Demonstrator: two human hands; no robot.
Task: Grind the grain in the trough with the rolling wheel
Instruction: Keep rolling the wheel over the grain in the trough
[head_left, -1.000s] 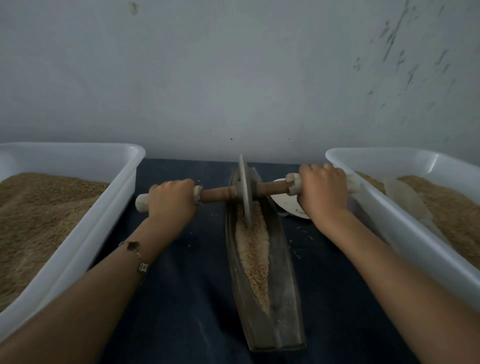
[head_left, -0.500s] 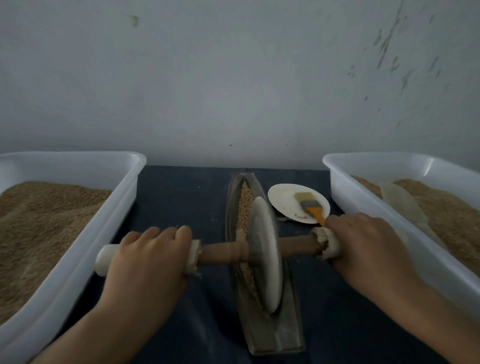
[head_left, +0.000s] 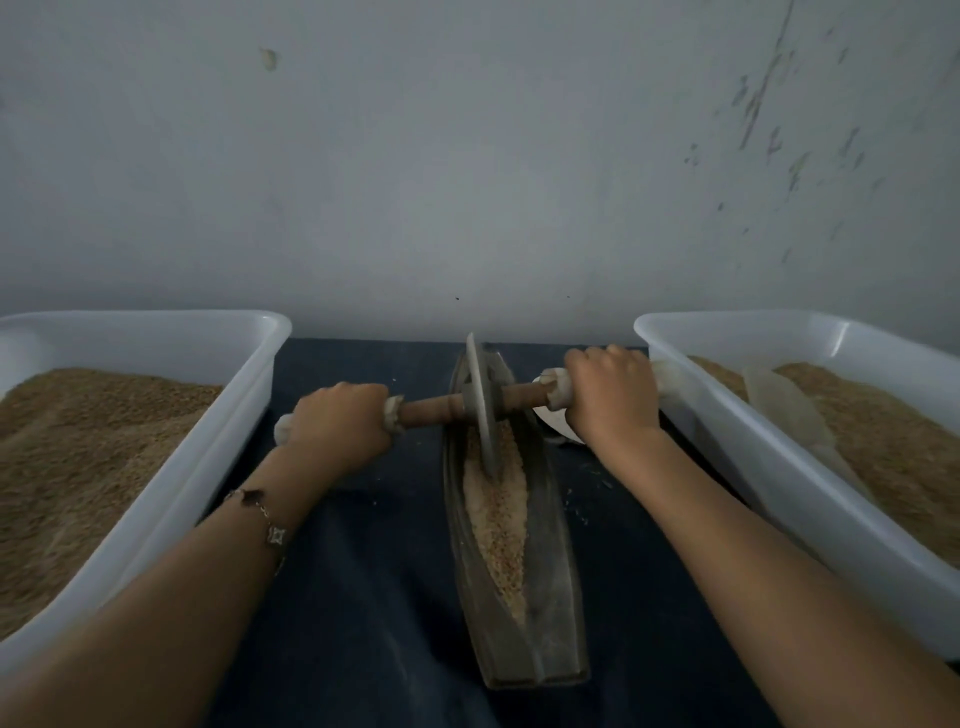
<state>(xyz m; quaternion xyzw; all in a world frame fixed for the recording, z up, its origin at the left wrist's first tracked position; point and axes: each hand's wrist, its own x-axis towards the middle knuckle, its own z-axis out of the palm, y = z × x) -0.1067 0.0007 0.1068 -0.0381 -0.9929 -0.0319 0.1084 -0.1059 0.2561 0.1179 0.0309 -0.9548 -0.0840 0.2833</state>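
Hidden: plate (head_left: 551, 422) behind the right hand, only a white sliver showing; whatever lies on it cannot be seen.
Cut off: both tubs run out of frame at the sides; both forearms leave at the bottom edge.
Hard to make out: pale flat piece (head_left: 779, 405) lying on the fill of the right tub (head_left: 769, 467) (could not identify it); loose specks on the cloth (head_left: 363, 597) beside the trough.
Left hand (head_left: 340, 423): fingers curled round the left wrapped end of the axle (head_left: 431, 408), gripping it; bracelet (head_left: 265, 517) on the wrist.
Right hand (head_left: 613, 397): fingers curled over the right wrapped end, gripping it, knuckles up, close to the right tub's wall.
Wheel (head_left: 480, 400): upright on edge at the far end of the trough (head_left: 550, 597), lower rim down in the grain (head_left: 496, 519).
Grain: pale strip along the trough's groove, from the wheel to near the near end.
Left tub (head_left: 208, 457): filled with brown grain, well apart from the trough.
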